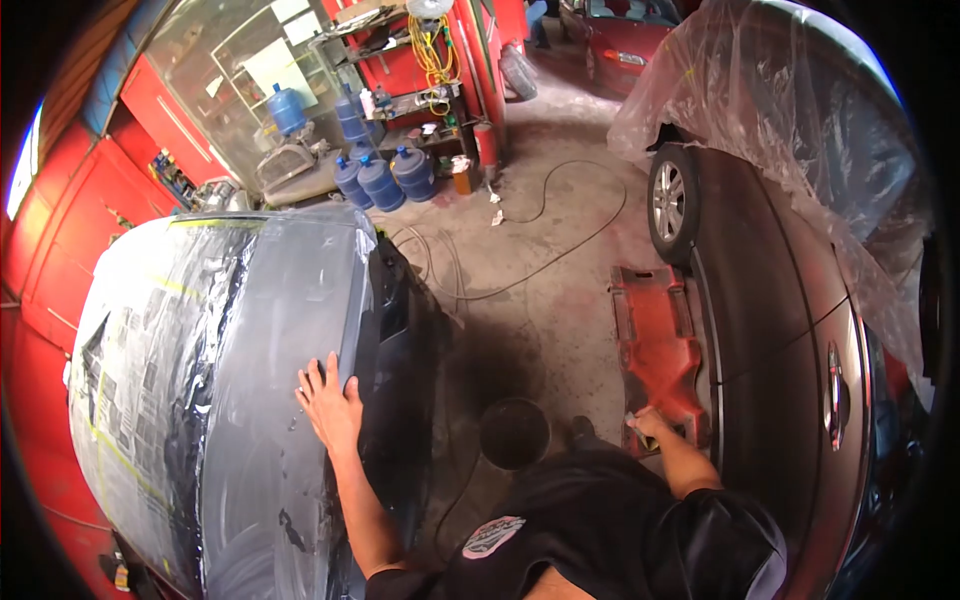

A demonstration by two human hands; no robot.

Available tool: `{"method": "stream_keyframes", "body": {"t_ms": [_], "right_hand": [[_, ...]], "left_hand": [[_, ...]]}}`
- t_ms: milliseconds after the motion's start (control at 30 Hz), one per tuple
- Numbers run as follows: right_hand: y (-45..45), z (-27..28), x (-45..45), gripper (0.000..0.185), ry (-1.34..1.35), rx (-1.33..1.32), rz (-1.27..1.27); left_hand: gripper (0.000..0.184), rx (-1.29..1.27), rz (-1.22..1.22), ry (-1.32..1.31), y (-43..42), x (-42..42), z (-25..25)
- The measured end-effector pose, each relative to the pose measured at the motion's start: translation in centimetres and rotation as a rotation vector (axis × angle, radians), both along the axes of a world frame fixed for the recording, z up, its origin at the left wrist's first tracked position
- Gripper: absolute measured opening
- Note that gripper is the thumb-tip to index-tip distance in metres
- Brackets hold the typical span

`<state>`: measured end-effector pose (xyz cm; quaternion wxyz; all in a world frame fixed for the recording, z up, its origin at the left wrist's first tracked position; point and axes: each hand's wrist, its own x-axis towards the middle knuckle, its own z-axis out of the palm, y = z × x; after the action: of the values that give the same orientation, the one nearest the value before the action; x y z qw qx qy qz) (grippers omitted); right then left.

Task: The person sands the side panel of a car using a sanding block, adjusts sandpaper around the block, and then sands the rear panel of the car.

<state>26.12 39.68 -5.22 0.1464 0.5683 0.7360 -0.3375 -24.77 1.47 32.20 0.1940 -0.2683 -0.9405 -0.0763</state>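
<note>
My left hand (330, 405) lies flat, fingers spread, on the dull grey, sanded-looking panel (285, 300) of the car to my left. Pale smears and a few dark wet-looking spots mark this panel. Plastic sheeting and taped paper (150, 330) cover the part of the car beyond it. Low at my other side, my right hand (650, 424) is closed, its fingers curled. Something small with a whitish edge seems to be in it, too unclear to name. Behind that hand, a red creeper (655, 345) lies on the floor.
A dark round bucket (515, 433) stands by my feet. To my right is a dark car (770, 290) partly under clear plastic, its wheel (673, 203) ahead. A hose (520, 290) loops over the floor. Blue water jugs (380, 183) stand near the shelves.
</note>
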Motion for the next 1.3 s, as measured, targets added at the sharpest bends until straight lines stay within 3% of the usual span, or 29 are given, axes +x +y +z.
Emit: {"method": "stream_keyframes", "body": {"t_ms": [167,333,567,767,1000,1167,1233,1300], "right_hand": [[5.6,-3.7,-1.6,0.052,0.109,-0.123,0.092],[10.6,-2.3,-3.5,0.054,0.275,-0.013,0.115],[14.8,-2.8,-6.5,0.048,0.268,-0.157,0.173],[12.5,-4.1,-9.2,0.051,0.216,-0.143,0.221],[8.3,-1.4,-14.4,0.06,0.179,-0.093,0.284],[6.2,0.2,-20.8,0.064,0.419,-0.298,0.08],[4.4,0.7,-24.4,0.071,0.542,-0.18,0.097],[2.1,2.2,-28.9,0.078,0.763,-0.339,-0.007]], "left_hand": [[0.062,-0.017,0.005,0.009,-0.1,-0.8,-0.5],[0.061,-0.01,-0.033,0.035,-0.8,-1.3,-1.1],[0.061,0.035,0.005,-0.003,-1.0,0.2,-1.4],[0.062,-0.025,0.047,-0.046,-2.0,1.3,-0.4],[0.059,-0.014,0.094,-0.061,-3.8,0.6,-0.1],[0.055,0.012,0.081,-0.02,-3.0,1.2,-0.5],[0.055,0.02,0.085,-0.012,-3.0,1.1,-0.5],[0.055,0.016,0.088,-0.004,-3.0,1.1,-0.7]]}}
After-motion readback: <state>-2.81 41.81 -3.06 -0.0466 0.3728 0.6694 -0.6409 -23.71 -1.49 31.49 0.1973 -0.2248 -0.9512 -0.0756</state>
